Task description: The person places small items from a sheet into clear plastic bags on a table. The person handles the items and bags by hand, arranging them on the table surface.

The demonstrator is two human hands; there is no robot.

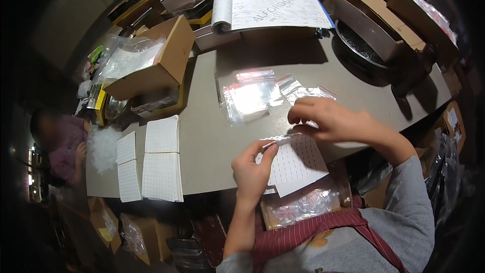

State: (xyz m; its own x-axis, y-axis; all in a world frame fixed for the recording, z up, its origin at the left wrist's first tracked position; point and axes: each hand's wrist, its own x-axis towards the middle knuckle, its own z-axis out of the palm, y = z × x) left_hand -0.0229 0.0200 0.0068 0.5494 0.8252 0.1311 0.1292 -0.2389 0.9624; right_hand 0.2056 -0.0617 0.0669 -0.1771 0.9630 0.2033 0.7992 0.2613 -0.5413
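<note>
My left hand (254, 171) pinches the left edge of white printed sheets (298, 164) marked with rows of small dashes, thumb on top. The sheets tilt over the table's near edge, with a lower corner sticking out beneath. My right hand (331, 119) is curled over the sheets' far edge, thumb and fingers drawn together; what lies between them is too small to make out. Just beyond it lie small clear zip bags with red strips (303, 91). A shiny pile of larger clear zip bags (247, 96) is left of those.
Two banded stacks of printed cards (161, 164) (129, 167) stand left on the grey table (202, 96). A box of small bagged parts (303, 207) is below the sheets. Cardboard boxes (151, 65), a black pan (358, 45) and a notepad (278, 10) line the back. A person (65, 141) sits far left.
</note>
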